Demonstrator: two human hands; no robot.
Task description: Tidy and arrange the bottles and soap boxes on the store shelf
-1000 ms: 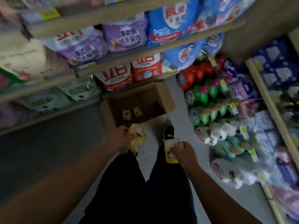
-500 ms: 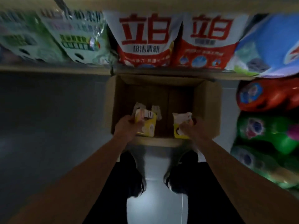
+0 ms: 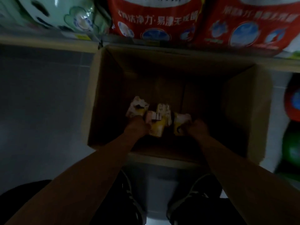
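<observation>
1. Head view looks straight down into an open cardboard carton (image 3: 103, 98) on the floor, and both arms are reaching deep inside it.
2. Left hand (image 3: 135, 127) is wrapped around a yellow-and-white soap box (image 3: 155, 125); right hand (image 3: 197, 129) is clamped on a second soap box (image 3: 180, 125). Both grips look firm.
3. Two more small boxes sit on the carton floor: one torn-looking pack (image 3: 138, 108) just beyond the left hand, another (image 3: 163, 108) between the two held boxes and slightly further back.
4. Step in hand, by my read: working the soap stock at the carton, though whether these two are being lifted out or set down I cannot tell.
5. Detergent bags (image 3: 154, 18) crowd the shelf (image 3: 48, 44) right above the carton.
6. Next move calls for clearing the carton walls cleanly and keeping both boxes square, since thin card crushes easily.
</observation>
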